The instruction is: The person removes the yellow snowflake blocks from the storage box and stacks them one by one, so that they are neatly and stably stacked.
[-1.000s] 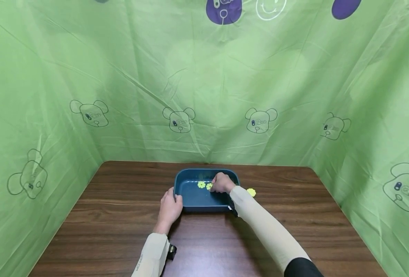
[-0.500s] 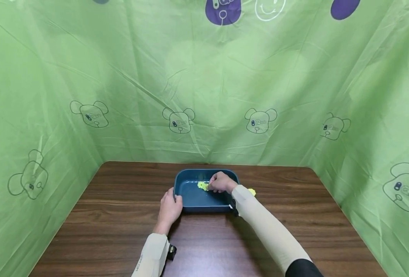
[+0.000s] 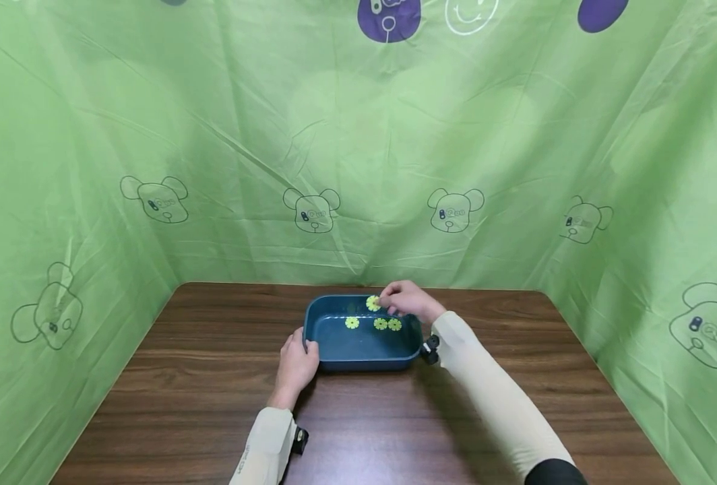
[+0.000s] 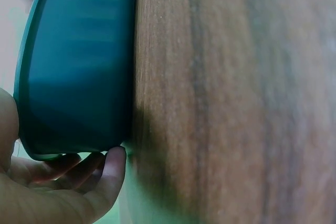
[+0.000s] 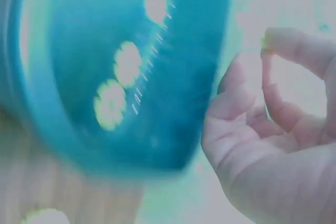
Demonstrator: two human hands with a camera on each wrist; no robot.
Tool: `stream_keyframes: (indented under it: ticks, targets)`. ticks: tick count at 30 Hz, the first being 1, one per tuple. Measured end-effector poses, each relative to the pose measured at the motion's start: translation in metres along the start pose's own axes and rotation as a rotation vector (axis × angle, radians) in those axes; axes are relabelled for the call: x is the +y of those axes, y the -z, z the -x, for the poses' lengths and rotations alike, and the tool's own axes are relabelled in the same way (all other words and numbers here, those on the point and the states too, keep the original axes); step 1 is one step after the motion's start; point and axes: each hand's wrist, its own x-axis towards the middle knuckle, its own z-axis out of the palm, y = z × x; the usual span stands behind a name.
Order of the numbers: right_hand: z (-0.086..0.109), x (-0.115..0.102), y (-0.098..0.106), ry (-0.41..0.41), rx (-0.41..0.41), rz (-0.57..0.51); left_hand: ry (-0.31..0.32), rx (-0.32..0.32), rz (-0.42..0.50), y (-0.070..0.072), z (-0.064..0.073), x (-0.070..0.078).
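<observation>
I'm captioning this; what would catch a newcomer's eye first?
Probably the green backdrop behind the table, printed with cartoon heads. Next, the blue tray holding three yellow flower pieces. Near the tray's back rim, the right hand pinches another flower piece.

Teal tray (image 3: 346, 347), yellow flowers (image 3: 352, 322), brown wood-grain table (image 3: 213, 377)

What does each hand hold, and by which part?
Right hand: a yellow flower, by its edge. Left hand: the blue tray, by its left end.

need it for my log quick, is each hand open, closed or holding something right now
Left hand: holding the blue tray.
Right hand: pinching a yellow flower piece.
</observation>
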Motion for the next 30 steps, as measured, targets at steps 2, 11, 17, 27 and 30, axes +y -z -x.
stream_keyframes:
  ticks: [2, 11, 17, 27, 30]
  targets:
    - [0.006, 0.001, 0.017, -0.001, 0.031, -0.009, 0.000, 0.002, 0.000, -0.001, -0.001, 0.000]
    - [0.034, 0.043, 0.076, -0.035, 0.164, 0.018, -0.023, 0.005, -0.007, 0.000, -0.001, -0.001]
    - [0.047, 0.078, 0.087, -0.032, 0.178, 0.125, -0.007, 0.009, -0.010, 0.001, -0.003, 0.000]
    - [0.055, 0.107, 0.080, -0.119, 0.143, 0.099, -0.014, -0.001, -0.019, 0.000, -0.001, 0.000]
    - [0.056, 0.110, 0.077, -0.131, 0.156, 0.113, -0.014, 0.003, -0.016, -0.001, -0.001, 0.000]
